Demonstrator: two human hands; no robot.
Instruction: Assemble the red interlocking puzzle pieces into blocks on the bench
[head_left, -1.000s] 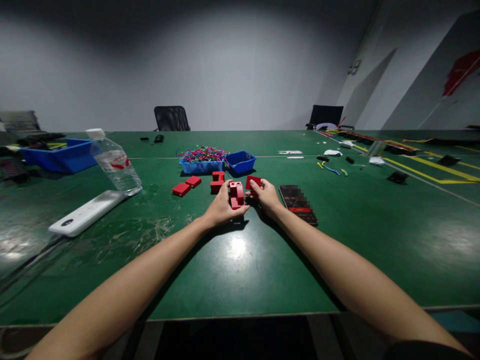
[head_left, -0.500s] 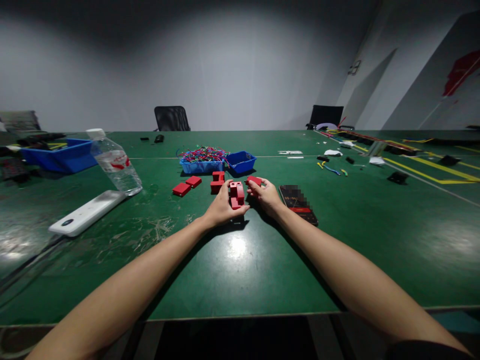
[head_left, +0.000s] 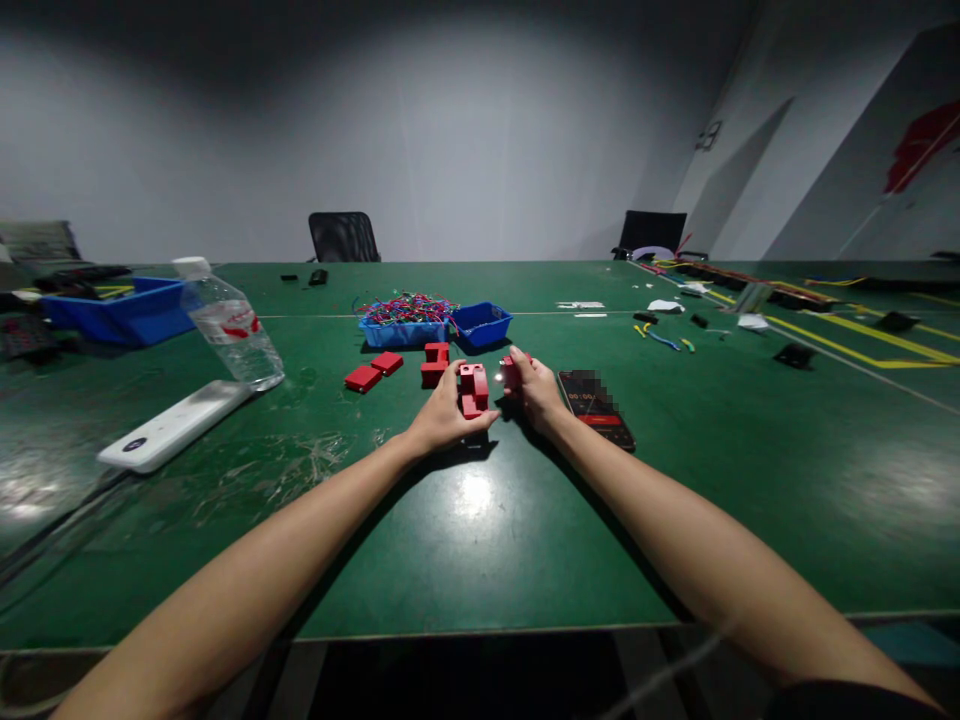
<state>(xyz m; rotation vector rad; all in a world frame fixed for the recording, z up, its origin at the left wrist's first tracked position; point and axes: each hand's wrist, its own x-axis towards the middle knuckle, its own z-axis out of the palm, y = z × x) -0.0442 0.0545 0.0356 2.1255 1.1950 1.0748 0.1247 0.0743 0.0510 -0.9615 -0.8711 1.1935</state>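
Observation:
My left hand grips a red notched block between thumb and fingers, just over the green table. To its right, my right hand is closed on a small red piece, partly hidden by the fingers; a bright spot shows at its left side. The two pieces are apart. Behind my left hand stands another red notched block. Farther left lie two flat red blocks, one nearer and one behind it.
Beyond the hands are a blue tray of coloured wires and a darker blue tray. A phone lies right of my right hand. At left are a bottle, a white power bank and a blue bin.
My right hand has turned the small red piece, so its flat top no longer faces up and the bright spot shows. My left hand and its block look unmoved.

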